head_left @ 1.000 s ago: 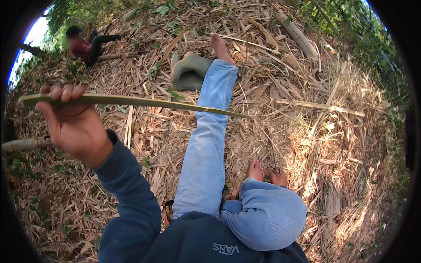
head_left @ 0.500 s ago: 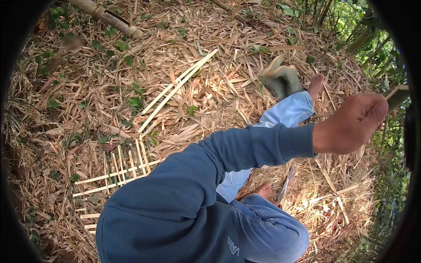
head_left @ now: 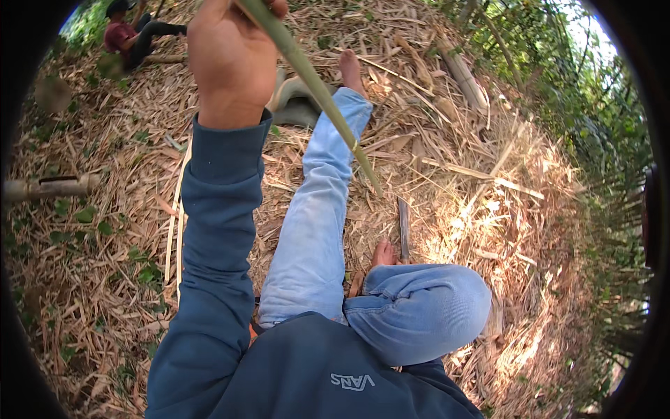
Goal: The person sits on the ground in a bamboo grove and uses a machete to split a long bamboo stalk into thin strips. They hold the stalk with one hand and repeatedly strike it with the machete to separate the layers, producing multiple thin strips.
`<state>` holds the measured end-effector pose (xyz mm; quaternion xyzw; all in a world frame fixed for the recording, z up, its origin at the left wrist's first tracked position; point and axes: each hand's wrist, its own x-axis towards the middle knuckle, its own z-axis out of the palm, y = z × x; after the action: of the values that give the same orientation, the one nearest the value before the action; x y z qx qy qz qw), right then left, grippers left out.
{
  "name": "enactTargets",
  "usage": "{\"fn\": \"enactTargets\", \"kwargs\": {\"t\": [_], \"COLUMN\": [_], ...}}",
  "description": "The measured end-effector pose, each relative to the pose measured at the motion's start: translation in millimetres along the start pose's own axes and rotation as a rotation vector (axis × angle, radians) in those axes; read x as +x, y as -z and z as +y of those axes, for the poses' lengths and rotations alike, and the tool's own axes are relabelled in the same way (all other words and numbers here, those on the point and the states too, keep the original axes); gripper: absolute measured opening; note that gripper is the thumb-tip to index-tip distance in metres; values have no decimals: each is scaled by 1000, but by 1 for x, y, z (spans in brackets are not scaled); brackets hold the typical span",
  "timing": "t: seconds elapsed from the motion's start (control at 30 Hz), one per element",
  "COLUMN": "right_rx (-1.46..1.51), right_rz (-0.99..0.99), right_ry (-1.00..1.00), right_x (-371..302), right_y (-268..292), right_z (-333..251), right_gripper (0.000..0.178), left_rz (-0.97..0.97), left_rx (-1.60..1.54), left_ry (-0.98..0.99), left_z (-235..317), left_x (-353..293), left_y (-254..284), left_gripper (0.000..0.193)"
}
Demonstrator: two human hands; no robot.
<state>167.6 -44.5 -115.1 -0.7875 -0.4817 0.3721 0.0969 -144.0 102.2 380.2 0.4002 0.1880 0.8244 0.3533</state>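
Above the pale-blue denim left trouser leg (head_left: 307, 202), one long, narrow green bamboo strip (head_left: 303, 70) was grasped in the left hand (head_left: 232, 61), the nearer one. Its long axis was slanted from that hand downward to the right, its tip directed towards a dark, narrow blade (head_left: 403, 227). The right hand was hidden; its state could not be told.
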Motion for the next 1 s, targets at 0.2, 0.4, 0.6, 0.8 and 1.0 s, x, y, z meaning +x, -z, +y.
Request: {"fn": "enactTargets", "kwargs": {"t": [0.2, 0.4, 0.6, 0.8, 1.0], "right_rx": [-296, -8, 157, 117, 305], "right_rz": [36, -25, 10, -59, -54], "right_ry": [136, 283, 585, 344, 259], "right_x": [-16, -28, -70, -52, -71], "right_y": [10, 104, 210, 180, 159], "right_z": [-2, -3, -85, -91, -81], "right_gripper": [51, 33, 22, 30, 32], "left_rz": [110, 168, 161, 218, 235], "left_rx": [-80, -73, 51, 13, 49], "left_ry": [62, 87, 58, 69, 47], "left_z": [-57, -99, -102, -98, -98], "left_x": [-34, -72, -91, -99, -96], "left_y": [27, 25, 16, 25, 26], "left_gripper": [41, 51, 68, 66, 65]}}
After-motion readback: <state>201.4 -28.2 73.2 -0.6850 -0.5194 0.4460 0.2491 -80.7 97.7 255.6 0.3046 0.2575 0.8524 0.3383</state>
